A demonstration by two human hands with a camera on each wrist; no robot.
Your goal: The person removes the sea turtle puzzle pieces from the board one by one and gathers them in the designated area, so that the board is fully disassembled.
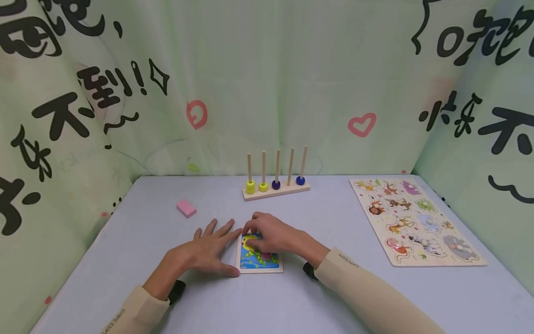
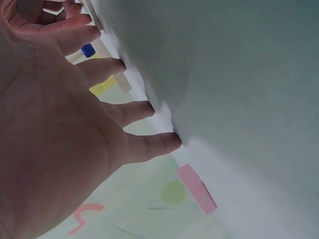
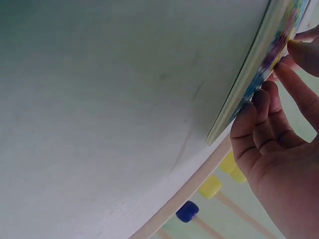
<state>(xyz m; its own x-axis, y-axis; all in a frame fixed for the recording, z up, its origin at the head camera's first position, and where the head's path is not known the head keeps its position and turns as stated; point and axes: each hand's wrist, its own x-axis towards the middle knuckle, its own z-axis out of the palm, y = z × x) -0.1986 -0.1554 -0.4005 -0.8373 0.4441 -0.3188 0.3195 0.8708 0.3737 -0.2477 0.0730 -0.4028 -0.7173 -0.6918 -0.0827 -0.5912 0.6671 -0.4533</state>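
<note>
Hands, left to right: I read my left hand [image 1: 210, 250] as released, fingers spread straight, thumb and index fingertip at the left corners of the picture board [image 1: 259, 265]. My right hand [image 1: 273, 234] bends over the upper part of the board, fingers curled and thumb on the picture face. I cannot tell whether it pinches anything.

The picture board lies on the bench [image 1: 208, 306], between both hands. Handling estimate: light, stiff, thin, probably wood; the printed face may be slick, and the board may slide under side load. Brace the left edge; take hold by the pale rim. The lower edge and lower right corner offer uncovered grip points. Use modest force, as inset parts, if loose, could shift.

Surroundings, left to right: a pink block [image 1: 186, 208] lies beyond my left hand. A peg stand [image 1: 288, 190] with yellow and dark blue beads stands behind the board and limits forward reach. An animal board [image 1: 413, 215] lies well apart at right. My right hand obstructs the view of the upper picture.
</note>
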